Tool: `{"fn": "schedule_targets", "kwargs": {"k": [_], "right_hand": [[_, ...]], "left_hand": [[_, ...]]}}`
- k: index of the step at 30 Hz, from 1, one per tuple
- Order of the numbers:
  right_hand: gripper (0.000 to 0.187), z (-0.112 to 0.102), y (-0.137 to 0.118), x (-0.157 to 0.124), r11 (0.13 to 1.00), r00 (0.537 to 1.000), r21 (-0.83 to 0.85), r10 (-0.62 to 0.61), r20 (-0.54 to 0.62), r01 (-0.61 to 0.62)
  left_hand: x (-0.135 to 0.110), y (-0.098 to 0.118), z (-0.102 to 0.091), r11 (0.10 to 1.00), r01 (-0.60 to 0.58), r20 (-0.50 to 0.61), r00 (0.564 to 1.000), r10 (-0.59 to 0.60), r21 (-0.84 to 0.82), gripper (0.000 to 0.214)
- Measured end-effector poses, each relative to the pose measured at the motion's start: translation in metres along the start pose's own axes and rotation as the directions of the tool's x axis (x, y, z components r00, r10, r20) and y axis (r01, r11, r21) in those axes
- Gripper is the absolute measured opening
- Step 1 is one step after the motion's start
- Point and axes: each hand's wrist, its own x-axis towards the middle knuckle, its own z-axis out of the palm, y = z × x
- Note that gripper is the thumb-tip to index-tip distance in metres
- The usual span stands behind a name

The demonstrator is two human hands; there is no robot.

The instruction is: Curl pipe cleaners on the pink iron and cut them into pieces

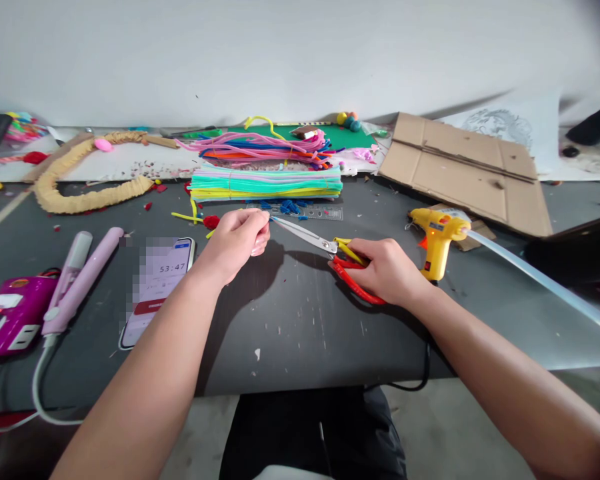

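My right hand [393, 272] is closed around the handles of a pair of scissors [307, 235], one handle red and one yellow. Their blades point left and look nearly closed. At the blade tips, my left hand [245, 235] is pinched, with a hint of blue by the fingertips; what it holds is too small to make out. Just behind the hands lie small blue fuzzy bits [290, 207] on a clear ruler [327, 213]. Beyond them is a bundle of pipe cleaners [265, 183] in mint, yellow and lilac.
A yellow glue gun [436, 240] with a long glue stick stands right of my right hand, before folded cardboard [465, 170]. Leftward are a phone [163, 287], a pink hair straightener [83, 283], a purple power adapter [17, 317] and a curved tan wrapped form [55, 180].
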Motion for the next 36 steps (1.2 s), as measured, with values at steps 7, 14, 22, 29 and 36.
{"fn": "schedule_targets", "kwargs": {"k": [7, 14, 22, 29, 36], "right_hand": [[0.039, 0.0028, 0.0009, -0.0013, 0.999, 0.999, 0.001, -0.045, -0.013, 0.045], [0.042, 0.0042, 0.0013, -0.0023, 0.999, 0.998, 0.015, -0.049, -0.033, 0.050], [0.045, 0.0009, 0.0089, 0.0027, 0.996, 0.991, 0.054, 0.081, -0.109, -0.076], [0.044, 0.0023, 0.0076, 0.0033, 0.998, 0.995, 0.015, 0.061, -0.083, -0.060], [0.043, 0.0019, 0.0071, 0.0034, 0.998, 0.997, -0.004, 0.060, -0.058, -0.060]], "left_hand": [[-0.0004, -0.0009, 0.0009, 0.999, 0.003, 0.019, 1.000, -0.002, -0.052, 0.032], [-0.0003, -0.0006, 0.0032, 0.996, -0.009, 0.019, 1.000, 0.011, -0.088, 0.034], [0.0016, -0.0025, 0.0017, 0.990, -0.020, -0.009, 1.000, 0.019, -0.138, 0.034], [0.0016, -0.0034, 0.0046, 0.993, -0.021, -0.059, 0.998, 0.014, -0.119, 0.035], [0.0013, -0.0038, 0.0037, 0.995, -0.021, -0.049, 0.999, 0.016, -0.101, 0.036]]}}
